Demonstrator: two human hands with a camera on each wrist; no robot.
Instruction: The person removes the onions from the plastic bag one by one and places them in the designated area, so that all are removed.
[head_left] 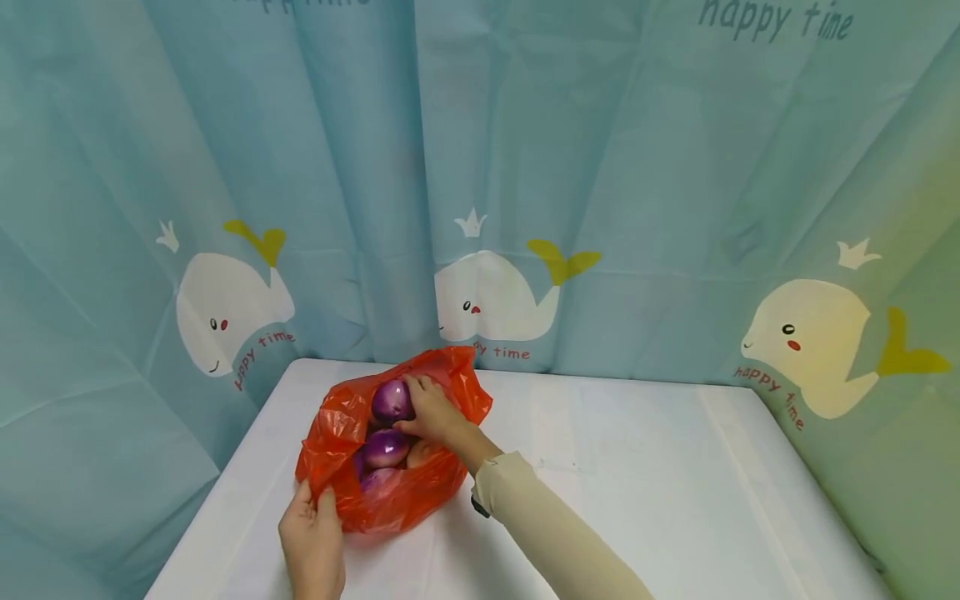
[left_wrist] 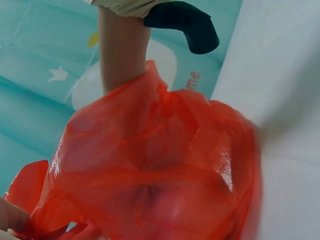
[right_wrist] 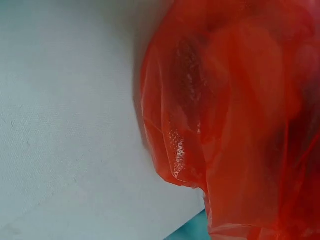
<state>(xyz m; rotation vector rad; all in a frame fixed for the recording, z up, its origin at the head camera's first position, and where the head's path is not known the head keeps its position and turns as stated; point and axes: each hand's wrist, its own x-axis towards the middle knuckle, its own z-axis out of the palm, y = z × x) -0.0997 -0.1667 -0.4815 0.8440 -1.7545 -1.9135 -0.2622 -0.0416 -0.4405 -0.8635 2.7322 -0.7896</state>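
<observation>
A red plastic bag [head_left: 390,508] sits with its mouth spread wide on the white table, several shiny purple onions [head_left: 386,448] inside. My left hand [head_left: 312,533] pinches the bag's near left rim between thumb and fingers; part of that hand shows at the lower left corner of the left wrist view. Reaching in over the right side, my right hand [head_left: 435,414] has its thumb and fingers around the right side of the uppermost onion [head_left: 392,402]. In the right wrist view the bag's red film [right_wrist: 240,125] covers this hand. A tan round thing [head_left: 422,452] lies beneath the right wrist.
The white table [head_left: 637,483] extends to the right of the bag. Behind it hangs a blue-green curtain [head_left: 360,167] printed with white whales. A dark band [left_wrist: 185,22] sits at the right sleeve's cuff.
</observation>
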